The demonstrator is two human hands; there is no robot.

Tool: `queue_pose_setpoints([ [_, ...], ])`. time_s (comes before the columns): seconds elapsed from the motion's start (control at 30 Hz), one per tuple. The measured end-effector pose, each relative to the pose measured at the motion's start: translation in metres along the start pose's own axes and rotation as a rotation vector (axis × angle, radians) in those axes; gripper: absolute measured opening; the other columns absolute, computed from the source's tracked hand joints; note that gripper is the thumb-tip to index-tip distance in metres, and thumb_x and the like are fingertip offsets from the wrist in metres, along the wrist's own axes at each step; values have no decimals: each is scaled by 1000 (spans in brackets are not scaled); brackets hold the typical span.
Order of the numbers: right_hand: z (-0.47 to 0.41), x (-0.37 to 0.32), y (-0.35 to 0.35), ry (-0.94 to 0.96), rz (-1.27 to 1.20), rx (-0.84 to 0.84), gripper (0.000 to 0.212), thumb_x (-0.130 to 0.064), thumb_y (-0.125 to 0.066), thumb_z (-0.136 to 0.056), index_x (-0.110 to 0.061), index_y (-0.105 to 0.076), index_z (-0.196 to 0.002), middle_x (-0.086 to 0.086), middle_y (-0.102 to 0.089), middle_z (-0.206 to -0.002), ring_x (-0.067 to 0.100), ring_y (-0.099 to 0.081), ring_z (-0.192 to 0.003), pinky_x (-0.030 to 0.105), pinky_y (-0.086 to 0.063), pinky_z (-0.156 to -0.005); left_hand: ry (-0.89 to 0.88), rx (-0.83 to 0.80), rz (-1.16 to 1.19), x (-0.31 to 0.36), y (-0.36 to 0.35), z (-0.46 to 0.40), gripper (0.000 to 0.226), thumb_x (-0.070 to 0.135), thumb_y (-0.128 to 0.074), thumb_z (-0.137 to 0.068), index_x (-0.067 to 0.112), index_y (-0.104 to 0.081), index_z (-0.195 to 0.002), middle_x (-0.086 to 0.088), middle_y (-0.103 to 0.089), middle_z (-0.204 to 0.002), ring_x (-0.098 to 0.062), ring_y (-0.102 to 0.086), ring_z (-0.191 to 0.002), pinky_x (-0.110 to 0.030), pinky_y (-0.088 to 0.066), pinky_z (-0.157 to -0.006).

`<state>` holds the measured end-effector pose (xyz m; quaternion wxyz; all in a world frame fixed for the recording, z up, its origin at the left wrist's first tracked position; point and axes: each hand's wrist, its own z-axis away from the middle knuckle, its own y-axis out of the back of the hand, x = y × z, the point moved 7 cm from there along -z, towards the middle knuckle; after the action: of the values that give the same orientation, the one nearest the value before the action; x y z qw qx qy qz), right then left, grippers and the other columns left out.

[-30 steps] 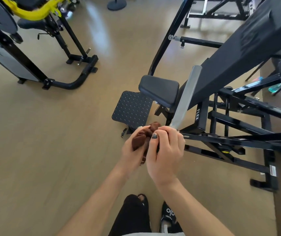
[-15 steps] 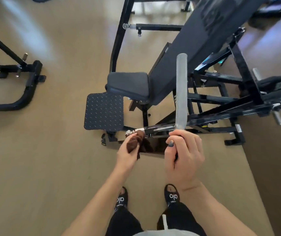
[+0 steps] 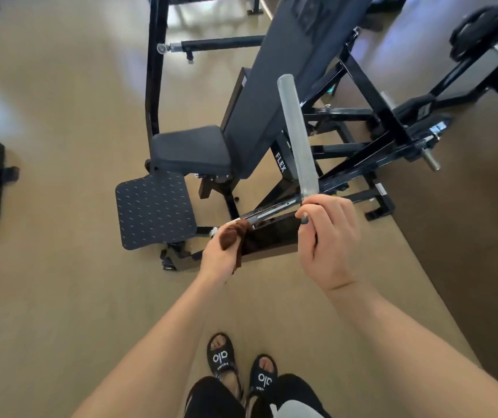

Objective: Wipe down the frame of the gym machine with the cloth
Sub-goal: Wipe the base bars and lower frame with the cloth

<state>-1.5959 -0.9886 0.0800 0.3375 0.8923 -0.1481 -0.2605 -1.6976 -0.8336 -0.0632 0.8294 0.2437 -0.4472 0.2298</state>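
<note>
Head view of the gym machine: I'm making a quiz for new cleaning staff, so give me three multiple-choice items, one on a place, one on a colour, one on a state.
1. Where is the cloth?
A. on the seat
B. bunched in the left hand at the end of the frame arm
C. on the floor

2. What colour is the cloth?
A. brown
B. white
C. yellow

3. What is the right hand doing?
A. hanging free
B. lying flat on the footplate
C. gripping the base of the grey handle

Answers: 1 B, the left hand holds it against the arm's end; 2 A, it shows dark brown; 3 C, the fingers curl round the handle's lower end.
</note>
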Motion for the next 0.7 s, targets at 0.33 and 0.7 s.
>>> queue_pose_setpoints([
  [0.33,3,0,-1,-26,6,45,26,-13,-46,-99,-5,-70,-92,12,-69,-105,30,-58,-97,38,-50,-88,-411,-111,185,77,-40,54,36,21,-61,-97,30,-64,-132,6,-67,-129,-17,-63,-123,-46,-53,-104],
  [0.7,-2,-9,7,-49,30,54,29,-11,-47,-98,1,-72,-105,15,-72,-105,36,-65,-96,39,-54,-86,-262,8,141,44,-30,43,28,12,-57,-103,29,-64,-124,3,-66,-129,-18,-60,-124,-46,-46,-112],
])
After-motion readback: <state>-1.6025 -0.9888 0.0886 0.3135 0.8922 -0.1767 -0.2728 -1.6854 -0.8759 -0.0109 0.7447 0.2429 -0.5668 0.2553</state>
